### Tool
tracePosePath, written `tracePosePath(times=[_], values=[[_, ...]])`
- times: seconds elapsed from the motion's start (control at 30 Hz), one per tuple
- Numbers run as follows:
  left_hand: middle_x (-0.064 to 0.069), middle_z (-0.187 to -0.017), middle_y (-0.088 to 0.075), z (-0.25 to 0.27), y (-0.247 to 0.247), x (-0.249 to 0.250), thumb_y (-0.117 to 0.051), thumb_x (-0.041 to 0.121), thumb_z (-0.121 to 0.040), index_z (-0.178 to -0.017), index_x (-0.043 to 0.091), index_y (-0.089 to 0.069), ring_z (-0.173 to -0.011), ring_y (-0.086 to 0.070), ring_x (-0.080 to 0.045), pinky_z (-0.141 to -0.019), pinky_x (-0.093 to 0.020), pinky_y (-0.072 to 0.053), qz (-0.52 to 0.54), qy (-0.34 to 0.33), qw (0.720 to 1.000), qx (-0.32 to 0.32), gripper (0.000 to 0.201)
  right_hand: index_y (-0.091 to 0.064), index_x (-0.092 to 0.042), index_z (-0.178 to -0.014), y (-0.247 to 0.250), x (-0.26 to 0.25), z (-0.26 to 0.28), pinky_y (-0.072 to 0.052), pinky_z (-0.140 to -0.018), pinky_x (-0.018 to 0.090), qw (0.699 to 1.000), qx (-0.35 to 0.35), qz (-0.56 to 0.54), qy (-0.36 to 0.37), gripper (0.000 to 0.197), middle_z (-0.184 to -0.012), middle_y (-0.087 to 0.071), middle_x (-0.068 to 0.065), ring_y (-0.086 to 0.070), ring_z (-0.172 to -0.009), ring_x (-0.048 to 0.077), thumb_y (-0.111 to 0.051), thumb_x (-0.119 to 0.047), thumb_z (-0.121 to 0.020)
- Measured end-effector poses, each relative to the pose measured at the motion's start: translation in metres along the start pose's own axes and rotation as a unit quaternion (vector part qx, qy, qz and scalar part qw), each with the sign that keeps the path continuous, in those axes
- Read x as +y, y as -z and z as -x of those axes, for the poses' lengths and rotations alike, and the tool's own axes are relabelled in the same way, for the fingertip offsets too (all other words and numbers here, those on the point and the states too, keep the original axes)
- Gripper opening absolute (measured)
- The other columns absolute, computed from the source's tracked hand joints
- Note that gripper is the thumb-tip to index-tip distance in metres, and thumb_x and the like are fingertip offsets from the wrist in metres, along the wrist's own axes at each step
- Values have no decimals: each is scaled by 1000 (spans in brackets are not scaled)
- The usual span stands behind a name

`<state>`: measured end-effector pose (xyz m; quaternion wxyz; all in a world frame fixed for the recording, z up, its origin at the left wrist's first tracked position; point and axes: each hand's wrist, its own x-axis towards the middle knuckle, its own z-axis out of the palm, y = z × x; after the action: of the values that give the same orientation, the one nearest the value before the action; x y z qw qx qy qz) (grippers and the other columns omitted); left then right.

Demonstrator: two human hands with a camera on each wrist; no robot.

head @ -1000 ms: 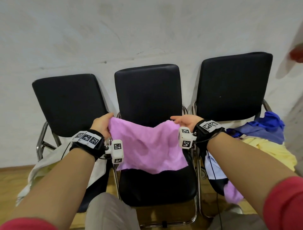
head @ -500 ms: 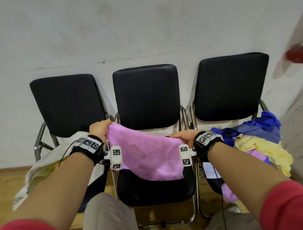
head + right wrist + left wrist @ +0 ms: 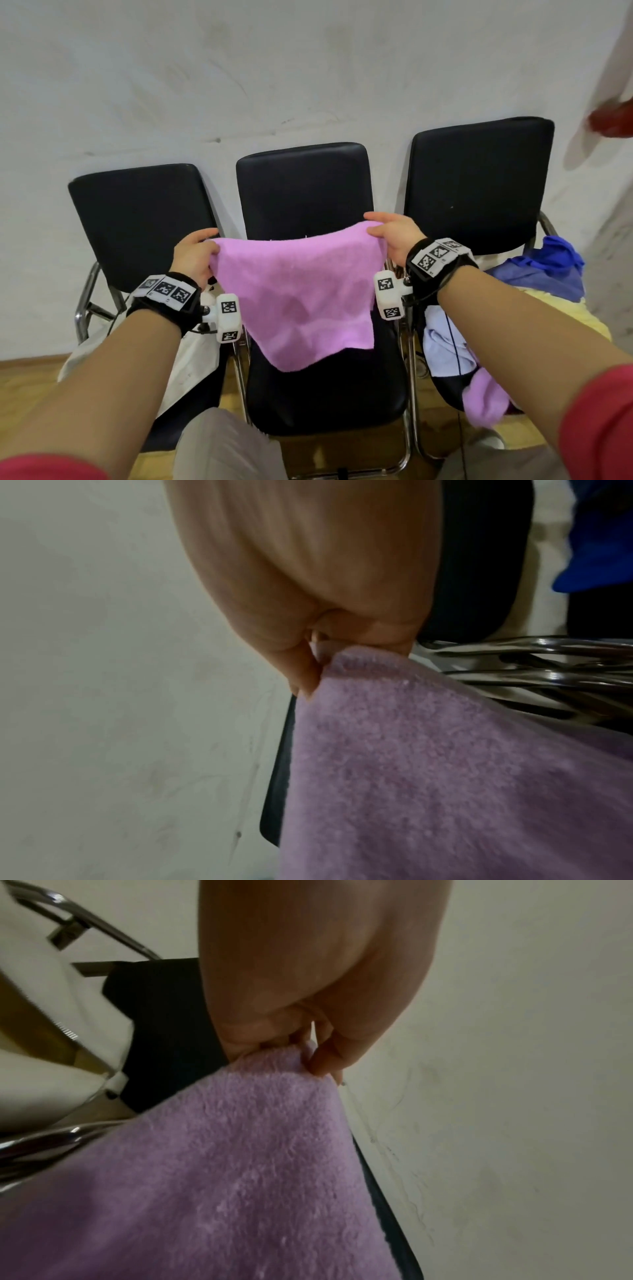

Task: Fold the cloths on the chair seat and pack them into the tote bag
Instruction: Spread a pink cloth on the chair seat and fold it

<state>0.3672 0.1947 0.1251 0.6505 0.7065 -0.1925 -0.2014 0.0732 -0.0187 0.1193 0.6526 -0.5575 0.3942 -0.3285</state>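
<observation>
Raised since half a second ago: pink cloth (image 3: 298, 301), top edge now level with the middle chair (image 3: 301, 192) backrest, lower edge hanging free above the seat. Left hand (image 3: 193, 255) pinching the left top corner between thumb and fingers (image 3: 322, 1061); right hand (image 3: 394, 236) pinching the right top corner likewise. Cloth spread taut between both. Pile of blue and yellow cloths (image 3: 548, 274) on the right chair. White bag (image 3: 191, 359) on the left chair.

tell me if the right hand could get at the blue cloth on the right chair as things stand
Probably not yet. The blue cloth lies uncovered beside the right hand, but that hand and the left hand each pinch a corner of the pink cloth.
</observation>
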Motion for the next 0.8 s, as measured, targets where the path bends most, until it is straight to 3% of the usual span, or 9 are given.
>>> tracePosePath(times=[0.1,0.27,0.37,0.47,0.63,0.8], values=[[-15,-110,-68,3,2,12,-52,-5,-86,-118,11,-69,-94,-63,-25,-76,-31,-52,-37,-24,999,-17,40,-69,-16,-123,0,-18,4,-54,-94,33,997,8,51,49,45,-122,-65,8,-63,-107,21,-62,9,-86],[-10,-112,-67,0,8,24,-68,-1,-80,-111,15,-71,-105,-64,-27,-95,-44,-55,-97,-71,993,-22,35,-68,-12,-123,3,-42,10,-51,-75,13,979,-3,157,131,50,-109,-66,2,-63,-90,11,-71,9,-78],[-6,-103,-68,4,12,34,-74,0,-76,-105,16,-73,-105,-65,-26,-98,-45,-53,-148,-116,982,-7,33,-69,-12,-120,7,-56,13,-47,-83,18,955,-9,247,165,44,-114,-63,3,-60,-102,16,-74,3,-79],[-6,-103,-70,8,17,44,-74,5,-78,-105,12,-75,-102,-67,-24,-97,-46,-54,-179,-152,972,6,28,-72,-15,-113,10,-62,14,-50,-91,27,937,23,296,186,35,-111,-65,2,-60,-104,17,-78,-6,-80],[-3,-96,-72,20,20,58,-73,18,-82,-97,17,-77,-94,-67,-22,-91,-42,-56,-277,-212,937,37,16,-74,-13,-108,15,-62,24,-45,-79,24,903,77,356,227,20,-97,-65,-1,-59,-92,13,-70,-13,-88],[-1,-90,-69,35,20,68,-72,25,-86,-94,16,-76,-92,-65,-23,-91,-40,-54,-345,-243,905,65,12,-74,-12,-106,19,-67,35,-51,-82,30,887,90,394,222,18,-101,-70,6,-63,-92,19,-63,-21,-95]])
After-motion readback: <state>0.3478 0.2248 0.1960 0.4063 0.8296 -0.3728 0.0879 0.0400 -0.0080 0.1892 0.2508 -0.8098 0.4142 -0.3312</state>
